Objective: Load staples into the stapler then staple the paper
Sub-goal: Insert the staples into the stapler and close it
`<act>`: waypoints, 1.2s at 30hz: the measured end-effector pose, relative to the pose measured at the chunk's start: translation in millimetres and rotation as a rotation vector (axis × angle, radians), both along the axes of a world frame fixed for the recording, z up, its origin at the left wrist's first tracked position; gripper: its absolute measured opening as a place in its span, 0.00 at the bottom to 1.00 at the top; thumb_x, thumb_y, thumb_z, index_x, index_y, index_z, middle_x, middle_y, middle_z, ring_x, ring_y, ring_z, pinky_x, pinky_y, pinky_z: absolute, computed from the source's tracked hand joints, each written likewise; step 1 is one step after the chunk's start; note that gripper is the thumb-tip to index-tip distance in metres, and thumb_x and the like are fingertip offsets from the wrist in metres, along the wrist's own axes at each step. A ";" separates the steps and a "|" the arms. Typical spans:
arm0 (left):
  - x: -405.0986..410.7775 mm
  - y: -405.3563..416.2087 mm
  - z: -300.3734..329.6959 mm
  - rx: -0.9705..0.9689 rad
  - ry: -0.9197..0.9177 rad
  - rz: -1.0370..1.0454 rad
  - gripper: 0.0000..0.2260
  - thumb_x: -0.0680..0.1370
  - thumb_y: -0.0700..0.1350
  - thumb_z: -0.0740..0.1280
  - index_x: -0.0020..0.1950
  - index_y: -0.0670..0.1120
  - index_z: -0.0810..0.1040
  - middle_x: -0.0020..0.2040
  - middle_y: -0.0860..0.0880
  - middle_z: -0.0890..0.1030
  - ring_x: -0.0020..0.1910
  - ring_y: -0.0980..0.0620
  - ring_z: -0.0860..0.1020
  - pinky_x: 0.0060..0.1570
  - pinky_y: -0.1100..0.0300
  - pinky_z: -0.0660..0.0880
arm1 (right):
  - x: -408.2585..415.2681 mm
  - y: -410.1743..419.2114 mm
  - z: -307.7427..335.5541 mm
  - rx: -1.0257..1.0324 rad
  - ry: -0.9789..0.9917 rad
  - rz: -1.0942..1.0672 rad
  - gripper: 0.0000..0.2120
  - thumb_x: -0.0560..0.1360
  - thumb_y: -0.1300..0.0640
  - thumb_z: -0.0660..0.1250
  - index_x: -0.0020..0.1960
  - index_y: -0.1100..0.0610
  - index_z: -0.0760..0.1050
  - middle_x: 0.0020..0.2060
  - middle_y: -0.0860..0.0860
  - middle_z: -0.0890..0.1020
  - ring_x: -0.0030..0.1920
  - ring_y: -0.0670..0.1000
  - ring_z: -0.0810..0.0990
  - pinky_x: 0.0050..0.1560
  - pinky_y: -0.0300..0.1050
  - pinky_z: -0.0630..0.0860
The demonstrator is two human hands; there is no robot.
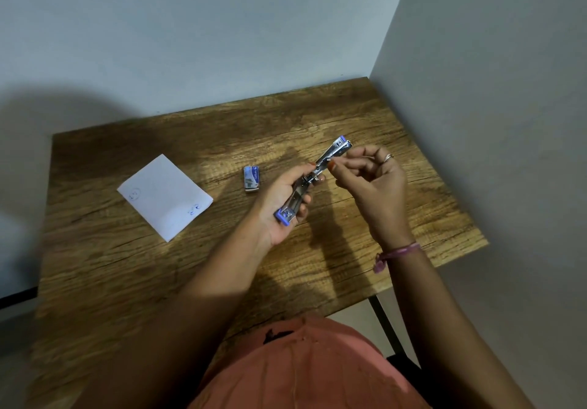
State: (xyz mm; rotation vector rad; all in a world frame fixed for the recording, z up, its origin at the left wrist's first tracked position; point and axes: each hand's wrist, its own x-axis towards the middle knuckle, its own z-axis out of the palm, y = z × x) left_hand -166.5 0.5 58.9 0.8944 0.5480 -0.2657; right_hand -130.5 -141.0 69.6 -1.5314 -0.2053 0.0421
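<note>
Stapler (313, 177), small, chrome with blue end caps, is held above the bench (127, 265) at centre frame, hinged open, its long axis running from lower left to upper right. The left hand (282, 205) grips its lower half, fingers curled round the body. The right hand (371, 183) sits just right of the upper half, thumb and forefinger pinched at the open channel; it probably holds a strip of staples, though that is too small to tell. So the channel lies directly left of the right fingers, the nearer hand for loading. A staple box (252, 179) lies just left of the hands, and the folded paper (165, 197) further left, well apart.
</note>
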 end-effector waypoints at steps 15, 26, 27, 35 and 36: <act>3.3 2.0 -0.7 -0.020 -0.011 -0.004 0.10 0.75 0.47 0.70 0.34 0.49 0.86 0.34 0.49 0.81 0.28 0.57 0.74 0.23 0.69 0.71 | -2.8 14.3 15.6 -0.597 -0.307 -0.164 0.09 0.70 0.58 0.73 0.42 0.50 0.73 0.34 0.42 0.82 0.38 0.38 0.82 0.41 0.37 0.79; 9.8 -0.6 0.7 -0.196 0.073 0.069 0.06 0.76 0.39 0.66 0.39 0.40 0.78 0.29 0.47 0.78 0.27 0.58 0.73 0.18 0.72 0.67 | -6.7 23.1 6.7 -0.786 -0.308 -0.138 0.06 0.71 0.57 0.71 0.43 0.50 0.73 0.37 0.48 0.85 0.40 0.47 0.83 0.44 0.42 0.76; 9.3 -2.2 0.4 -0.215 0.090 0.082 0.05 0.76 0.38 0.65 0.40 0.39 0.76 0.28 0.46 0.78 0.25 0.58 0.73 0.17 0.72 0.67 | -6.4 23.3 5.8 -0.819 -0.304 -0.139 0.06 0.72 0.56 0.70 0.43 0.50 0.73 0.37 0.48 0.85 0.40 0.48 0.83 0.42 0.39 0.73; 2.6 -8.3 -10.9 -0.345 0.187 0.096 0.09 0.78 0.37 0.62 0.39 0.37 0.75 0.27 0.44 0.77 0.21 0.58 0.73 0.17 0.73 0.67 | 3.2 19.4 8.2 -0.948 -0.119 -0.071 0.07 0.69 0.58 0.71 0.38 0.50 0.74 0.33 0.48 0.83 0.40 0.47 0.82 0.43 0.45 0.78; 1.4 -9.5 -12.3 -0.354 0.194 0.100 0.09 0.78 0.37 0.61 0.39 0.37 0.75 0.27 0.44 0.78 0.21 0.57 0.73 0.17 0.73 0.68 | 4.3 18.6 8.7 -0.972 -0.120 -0.064 0.07 0.69 0.58 0.72 0.38 0.50 0.74 0.34 0.48 0.83 0.40 0.47 0.82 0.43 0.44 0.77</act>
